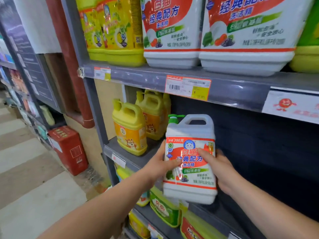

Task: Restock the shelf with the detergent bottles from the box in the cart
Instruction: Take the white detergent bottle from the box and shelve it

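Observation:
A white detergent bottle point(189, 171) with a red label, a green pump and a top handle is held upright in front of the middle shelf point(120, 149). My left hand point(161, 163) grips its left side with the thumb across the label. My right hand point(222, 169) wraps its right side from behind. The bottle is in the air, at the shelf's front edge, before a dark bare stretch of shelf. The cart and box are out of view.
Two yellow bottles point(131, 130) stand at the left of the middle shelf. Large white bottles point(172, 31) and yellow ones point(112, 30) fill the upper shelf point(233, 88). Green and yellow bottles point(164, 207) sit below. A red carton point(69, 149) rests on the floor at left.

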{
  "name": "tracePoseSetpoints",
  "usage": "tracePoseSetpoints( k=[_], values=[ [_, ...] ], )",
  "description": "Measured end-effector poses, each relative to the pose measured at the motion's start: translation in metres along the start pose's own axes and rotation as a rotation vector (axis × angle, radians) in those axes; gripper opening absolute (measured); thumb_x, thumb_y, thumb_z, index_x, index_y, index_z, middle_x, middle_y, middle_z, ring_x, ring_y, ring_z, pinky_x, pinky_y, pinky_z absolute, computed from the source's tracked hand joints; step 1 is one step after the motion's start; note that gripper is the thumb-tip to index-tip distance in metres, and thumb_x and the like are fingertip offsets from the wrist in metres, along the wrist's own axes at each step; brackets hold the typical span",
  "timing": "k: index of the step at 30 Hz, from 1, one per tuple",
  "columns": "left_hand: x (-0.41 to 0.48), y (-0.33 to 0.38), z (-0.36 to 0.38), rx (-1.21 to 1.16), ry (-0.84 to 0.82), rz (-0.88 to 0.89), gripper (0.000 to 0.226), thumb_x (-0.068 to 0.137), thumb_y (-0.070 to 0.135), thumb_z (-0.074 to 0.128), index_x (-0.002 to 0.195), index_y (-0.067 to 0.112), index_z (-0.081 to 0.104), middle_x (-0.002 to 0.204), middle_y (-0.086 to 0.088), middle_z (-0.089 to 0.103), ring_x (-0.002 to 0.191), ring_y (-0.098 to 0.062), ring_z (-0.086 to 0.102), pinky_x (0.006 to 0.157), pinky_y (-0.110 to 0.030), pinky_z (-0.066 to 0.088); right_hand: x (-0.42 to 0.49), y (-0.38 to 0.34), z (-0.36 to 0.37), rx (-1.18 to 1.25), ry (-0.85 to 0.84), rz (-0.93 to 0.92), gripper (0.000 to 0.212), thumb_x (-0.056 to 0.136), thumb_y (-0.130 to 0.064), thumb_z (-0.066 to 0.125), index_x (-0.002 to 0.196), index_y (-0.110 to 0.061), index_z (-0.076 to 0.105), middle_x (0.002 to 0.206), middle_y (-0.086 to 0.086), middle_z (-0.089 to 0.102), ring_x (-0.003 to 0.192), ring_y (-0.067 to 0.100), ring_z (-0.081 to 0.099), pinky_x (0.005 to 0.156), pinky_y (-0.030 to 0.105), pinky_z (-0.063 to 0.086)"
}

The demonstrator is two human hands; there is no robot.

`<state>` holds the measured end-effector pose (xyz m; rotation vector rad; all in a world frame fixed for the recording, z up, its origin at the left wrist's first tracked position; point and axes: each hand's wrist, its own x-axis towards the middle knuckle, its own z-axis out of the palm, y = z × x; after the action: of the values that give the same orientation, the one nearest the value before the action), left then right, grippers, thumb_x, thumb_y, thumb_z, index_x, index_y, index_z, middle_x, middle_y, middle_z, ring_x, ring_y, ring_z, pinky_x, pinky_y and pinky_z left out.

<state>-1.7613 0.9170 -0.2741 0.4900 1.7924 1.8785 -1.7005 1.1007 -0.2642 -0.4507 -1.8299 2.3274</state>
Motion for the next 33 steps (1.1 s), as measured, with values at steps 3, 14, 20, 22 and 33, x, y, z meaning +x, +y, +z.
tracePoseSetpoints(
  k=[3, 14, 20, 22, 33],
  values=[
    [0.027, 0.0, -0.021, 0.017, -0.079, 0.018, 0.07, 0.082, 0.013, 0.07, 0.136, 0.039, 0.034, 0.119, -0.004, 0.067, 0.105, -0.023, 0.067, 0.086, -0.042, 0.055, 0.017, 0.002, 0.012, -0.006, 0.046, -0.043, 0.058, 0.059, -0.032, 0.079, 0.111, -0.021, 0.056, 0.088, 0.008, 0.076, 0.077, 0.025, 0.073, 0.053, 0.031, 0.057],
    [0.088, -0.01, -0.06, 0.137, -0.135, 0.065, 0.088, 0.076, -0.001, 0.073, 0.144, 0.028, 0.026, 0.123, -0.007, 0.062, 0.111, -0.024, 0.062, 0.094, -0.052, 0.05, 0.05, 0.028, 0.029, -0.051, 0.169, -0.164, 0.065, 0.057, -0.028, 0.079, 0.112, -0.041, 0.048, 0.089, -0.009, 0.075, 0.081, 0.014, 0.073, 0.056, 0.023, 0.056],
    [0.099, -0.009, -0.066, 0.296, -0.15, 0.103, 0.097, 0.077, 0.008, 0.074, 0.147, 0.036, 0.014, 0.123, 0.006, 0.061, 0.108, -0.01, 0.062, 0.092, -0.041, 0.054, 0.055, 0.035, 0.026, -0.184, 0.215, -0.189, 0.056, 0.075, -0.016, 0.076, 0.108, -0.049, 0.045, 0.089, -0.018, 0.073, 0.084, 0.005, 0.071, 0.06, 0.017, 0.055],
    [0.098, -0.008, -0.068, 0.38, -0.145, 0.122, 0.091, 0.077, 0.01, 0.075, 0.143, 0.039, 0.019, 0.117, 0.011, 0.061, 0.108, -0.009, 0.061, 0.09, -0.037, 0.055, 0.055, 0.038, 0.027, -0.234, 0.23, -0.189, 0.058, 0.075, -0.017, 0.076, 0.108, -0.052, 0.043, 0.089, -0.017, 0.073, 0.083, 0.003, 0.07, 0.059, 0.016, 0.055],
    [0.078, 0.082, -0.105, 0.926, 0.379, 0.932, 0.047, 0.074, 0.02, 0.061, 0.118, 0.005, 0.061, 0.119, -0.021, 0.059, 0.114, -0.038, 0.052, 0.095, -0.039, 0.04, 0.067, 0.049, 0.042, -0.538, 0.286, -0.226, 0.083, 0.073, -0.012, 0.079, 0.135, -0.031, 0.027, 0.089, -0.023, 0.061, 0.069, -0.013, 0.063, 0.054, 0.004, 0.047]
  ],
)
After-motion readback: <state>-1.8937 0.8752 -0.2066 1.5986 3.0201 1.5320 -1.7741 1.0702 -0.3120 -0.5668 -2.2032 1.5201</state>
